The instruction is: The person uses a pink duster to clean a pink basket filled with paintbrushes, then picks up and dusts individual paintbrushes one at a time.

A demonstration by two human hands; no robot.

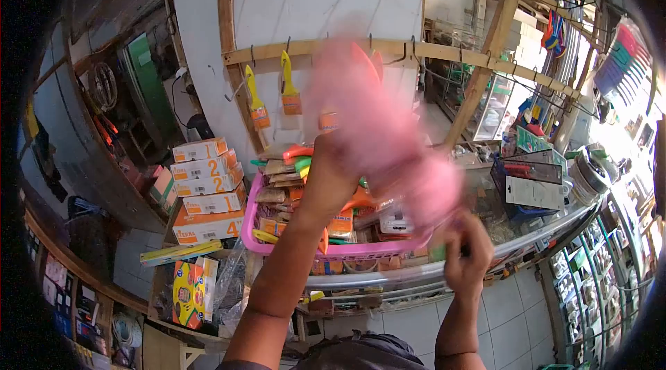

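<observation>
A long, fluffy pink duster [388, 134], smeared by motion, sweeps up across the middle of the view. At its lower end, the fingers of my right hand [468, 255] are curled round it. My left hand [336, 165] reaches forward over a pink basket [333, 250], with its fingers hidden behind the duster. Packed paintbrushes [340, 223] with orange labels fill the basket. Above, yellow-handled paintbrushes [288, 85] hang from hooks on a wooden rail [263, 54]. A red-handled brush [364, 63] shows partly behind the duster.
Left of the basket, white and orange boxes [208, 193] are stacked. In front of them stands a yellow and red carton [192, 293]. A glass counter [513, 231] curves along the right, bearing a dark blue basket [510, 189]. Hooks stick out from the rail.
</observation>
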